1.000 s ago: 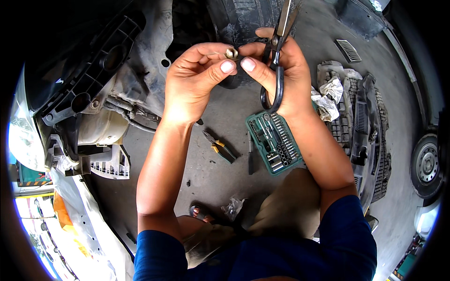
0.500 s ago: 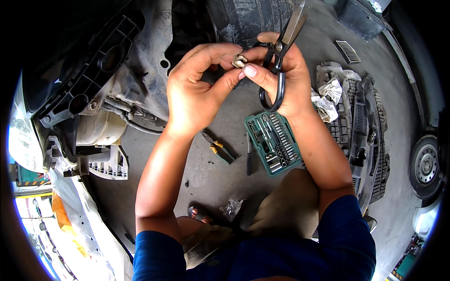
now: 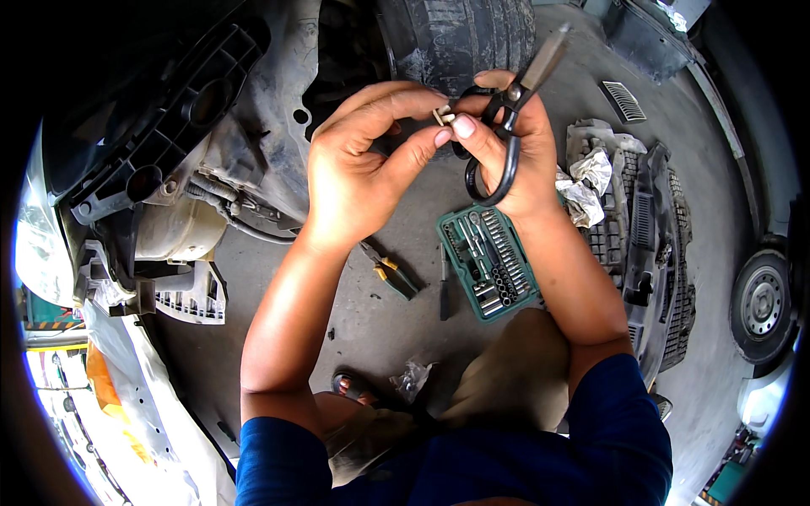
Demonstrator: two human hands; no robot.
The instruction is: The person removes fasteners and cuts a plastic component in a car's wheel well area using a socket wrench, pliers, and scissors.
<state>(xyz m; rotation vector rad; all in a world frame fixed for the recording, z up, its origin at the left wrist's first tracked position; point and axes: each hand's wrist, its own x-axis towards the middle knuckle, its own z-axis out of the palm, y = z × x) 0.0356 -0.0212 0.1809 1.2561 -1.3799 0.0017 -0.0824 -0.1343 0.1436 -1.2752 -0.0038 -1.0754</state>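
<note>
My left hand (image 3: pixel 363 169) pinches a small pale metal clip (image 3: pixel 441 117) between thumb and index finger, high in the middle of the view. My right hand (image 3: pixel 515 164) grips large black-handled scissors (image 3: pixel 510 118), blades pointing up and to the right, and its thumb also touches the clip. The scissors' lower loop hangs over my palm. Below my hands on the grey floor lie yellow-and-green pliers (image 3: pixel 390 271), a dark slim tool (image 3: pixel 444 287) and an open green socket set (image 3: pixel 486 261).
A car's underbody with black plastic parts (image 3: pixel 160 126) fills the left. A tyre (image 3: pixel 456 38) stands ahead. Removed plastic panels (image 3: pixel 645 253) and crumpled paper (image 3: pixel 586 181) lie at the right, near a wheel (image 3: pixel 761 304). A clear plastic bag (image 3: pixel 412 377) lies near my foot.
Both hands have shifted slightly down and to the right. The scissors have tilted further right and their blades sit lower. The clip has turned between my fingertips.
</note>
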